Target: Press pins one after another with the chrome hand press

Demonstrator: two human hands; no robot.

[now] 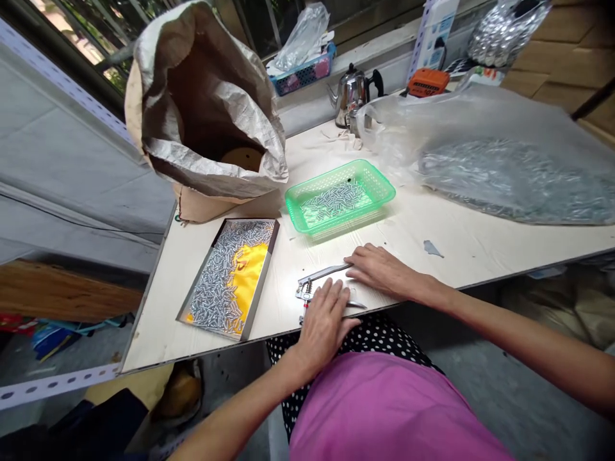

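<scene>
My left hand (pixel 323 318) lies flat, fingers stretched out, on the near edge of the pale table (pixel 446 240), covering part of a small metal hand tool (pixel 312 282). Its upper handle runs right to my right hand (pixel 379 269), whose fingers rest flat on the handle's end. To the left sits a flat metal tray (pixel 266 269) with a yellow floor, heaped with several small silver metal pieces. Behind the hands stands a green plastic basket (pixel 384 186) holding more of the same pieces.
A large open brown paper sack (pixel 206 121) stands at the table's back left. A big clear plastic bag (pixel 504 160) of silver pieces lies at the right. A steel kettle (pixel 350 95), an orange device (pixel 428 82) and a blue basket (pixel 302 73) stand behind.
</scene>
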